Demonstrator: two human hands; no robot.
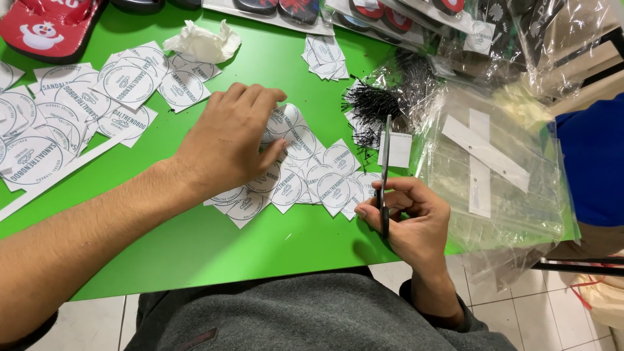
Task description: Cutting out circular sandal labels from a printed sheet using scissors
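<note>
Near the front edge of the green surface (195,247), the left hand (227,143) presses flat, released, on a pile of round-printed paper labels (305,179); the right hand (409,221) is clenched around upright scissors (385,175) just beside them.

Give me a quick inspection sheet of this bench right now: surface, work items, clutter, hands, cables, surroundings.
Surface: green table top, mostly covered toward the far edge.
Job's things: loose pile of cut white paper labels with round prints in front of the person; slim black-handled scissors, blades closed, pointing away.
Clutter: uncut white label sheets at left, crumpled white tissue, bundle of thin black plastic ties, clear plastic bags at right.
Hands: left hand presses fingers on the label pile; right hand holds the scissors.
Cables: nothing seen.
Surroundings: red sandal at far left, packed sandals along the far edge, white tiled floor.
</note>
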